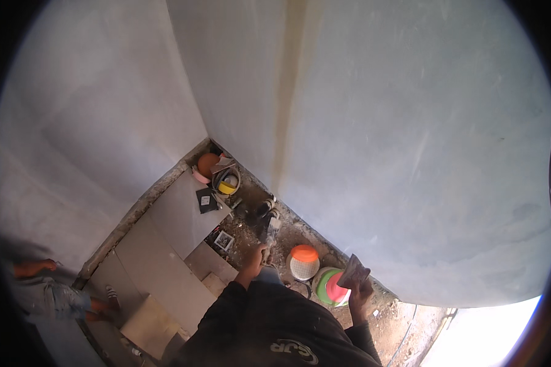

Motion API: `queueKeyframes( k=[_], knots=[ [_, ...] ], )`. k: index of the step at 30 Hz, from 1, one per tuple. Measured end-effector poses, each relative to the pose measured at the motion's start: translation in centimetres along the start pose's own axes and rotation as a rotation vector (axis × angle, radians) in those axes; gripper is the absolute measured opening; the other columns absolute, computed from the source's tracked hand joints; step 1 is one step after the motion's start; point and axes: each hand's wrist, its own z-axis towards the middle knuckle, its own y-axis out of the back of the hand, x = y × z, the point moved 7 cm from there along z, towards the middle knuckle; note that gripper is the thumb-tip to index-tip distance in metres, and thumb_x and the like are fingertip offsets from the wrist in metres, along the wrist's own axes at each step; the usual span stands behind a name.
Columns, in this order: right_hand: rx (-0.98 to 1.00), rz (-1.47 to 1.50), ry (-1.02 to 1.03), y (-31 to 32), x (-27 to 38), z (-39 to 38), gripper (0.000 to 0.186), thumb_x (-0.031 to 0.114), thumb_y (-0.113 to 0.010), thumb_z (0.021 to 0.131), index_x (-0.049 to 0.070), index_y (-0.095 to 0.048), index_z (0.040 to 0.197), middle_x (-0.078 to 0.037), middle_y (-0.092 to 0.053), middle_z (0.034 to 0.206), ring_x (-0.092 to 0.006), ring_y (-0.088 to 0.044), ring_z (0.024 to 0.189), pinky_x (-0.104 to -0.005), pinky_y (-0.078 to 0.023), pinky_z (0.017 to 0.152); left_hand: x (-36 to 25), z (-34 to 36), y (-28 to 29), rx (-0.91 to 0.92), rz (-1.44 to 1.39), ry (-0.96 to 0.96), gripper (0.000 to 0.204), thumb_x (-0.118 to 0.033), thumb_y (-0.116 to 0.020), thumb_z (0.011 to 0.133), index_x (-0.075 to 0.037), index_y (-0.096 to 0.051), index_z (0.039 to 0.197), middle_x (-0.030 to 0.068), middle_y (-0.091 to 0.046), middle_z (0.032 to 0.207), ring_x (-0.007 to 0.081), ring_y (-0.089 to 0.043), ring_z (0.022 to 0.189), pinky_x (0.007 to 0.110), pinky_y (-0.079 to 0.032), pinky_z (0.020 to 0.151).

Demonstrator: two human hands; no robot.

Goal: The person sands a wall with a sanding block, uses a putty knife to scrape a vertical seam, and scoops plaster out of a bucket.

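My left hand [251, 267] is low in the middle of the view, fingers closed. From it a narrow, dirty tool with a pale end [274, 224] seems to stick out; its exact kind is too small to tell. My right hand [361, 297] is raised near the foot of the right wall and grips a flat, grey-brown plate [353, 273], like a filling blade. Just left of that plate stands a green, white and pink bucket [330, 286]. A white bucket with an orange top [303, 262] stands between my hands.
Two grey plastered walls meet in a corner; a brown stripe [288, 92] runs down the right one. Large boards [159, 244] cover the floor at left. Hoses, a yellow-and-grey container [228, 183] and a brown round thing [207, 164] crowd the corner. Another person [61, 293] is at far left.
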Motion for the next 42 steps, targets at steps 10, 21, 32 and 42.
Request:
queueKeyframes(
  k=[10, 21, 32, 42],
  knots=[
    [-0.196, -0.081, -0.041, -2.6, -3.4, 1.3, 0.025, 0.020, -0.061, 0.098, -0.004, -0.064, 0.103, -0.009, -0.070, 0.082, -0.0095, -0.060, 0.079, -0.0306, -0.049, 0.069, -6.9, 4.9, -1.5, 0.178, 0.303, 0.155, 0.047, -0.031, -0.046, 0.102, 0.004, -0.068, 0.123, 0.0074, -0.060, 0.071, 0.0186, -0.052, 0.055, 0.035, -0.040, 0.055],
    [-0.633, 0.749, -0.134, -29.8, -0.3, 16.8, 0.032, 0.025, -0.060, 0.103, 0.000, -0.064, 0.122, -0.008, -0.072, 0.105, -0.0192, -0.072, 0.088, -0.0365, -0.060, 0.078, -28.5, 38.4, -2.8, 0.641, 0.937, 0.229, 0.039, -0.026, -0.046, 0.101, -0.001, -0.063, 0.125, 0.0073, -0.067, 0.089, 0.0171, -0.065, 0.069, 0.033, -0.052, 0.060],
    [-1.132, 0.901, -0.099, -41.4, 9.7, 19.9, 0.028, 0.026, -0.057, 0.107, 0.000, -0.063, 0.118, -0.007, -0.071, 0.099, -0.0145, -0.069, 0.085, -0.0321, -0.058, 0.075, -37.8, 31.5, -17.7, 1.316, 1.019, 0.560, 0.041, -0.025, -0.036, 0.102, 0.000, -0.061, 0.123, 0.0047, -0.059, 0.083, 0.0138, -0.057, 0.066, 0.029, -0.047, 0.059],
    [-1.187, 0.645, -0.194, -39.4, 14.2, 22.7, 0.035, 0.036, -0.055, 0.109, 0.003, -0.066, 0.102, 0.000, -0.067, 0.080, -0.0044, -0.059, 0.065, -0.0224, -0.044, 0.054, -39.3, 29.6, -23.5, 1.604, 1.177, 0.748, 0.040, -0.028, -0.042, 0.098, 0.001, -0.066, 0.111, 0.0033, -0.058, 0.071, 0.0094, -0.051, 0.055, 0.025, -0.041, 0.048]
  ],
)
